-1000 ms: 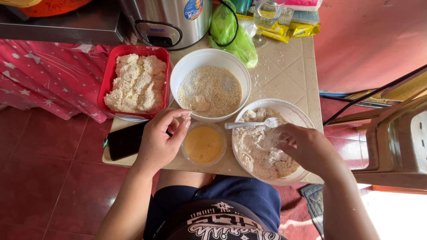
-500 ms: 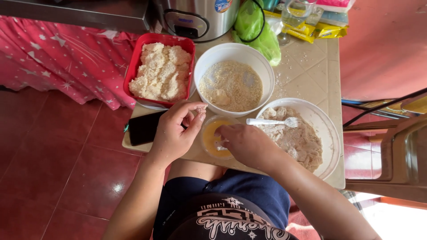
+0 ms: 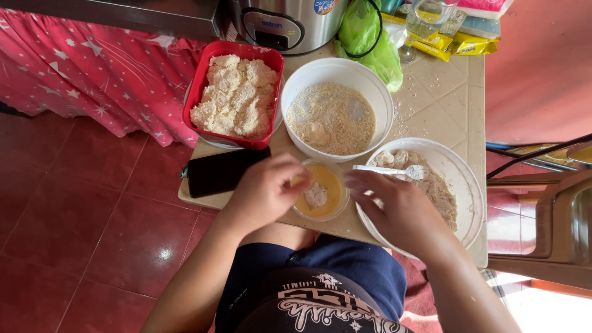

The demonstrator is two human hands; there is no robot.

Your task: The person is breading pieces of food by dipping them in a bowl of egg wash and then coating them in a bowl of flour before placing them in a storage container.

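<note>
Crowded table edge [image 3: 259, 213]: egg bowl [image 3: 320, 192] between hands.

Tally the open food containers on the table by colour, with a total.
White bowls: 2, the crumb bowl and the flour bowl
Red tubs: 1, the red tub of coated pieces
Clear bowls: 1, the small egg bowl between the left hand and the right hand
Total: 4

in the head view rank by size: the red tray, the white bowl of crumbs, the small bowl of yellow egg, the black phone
1-2. white bowl of crumbs and red tray: look about alike, too close to rank
3. black phone
4. small bowl of yellow egg, partly covered by the left hand
</note>
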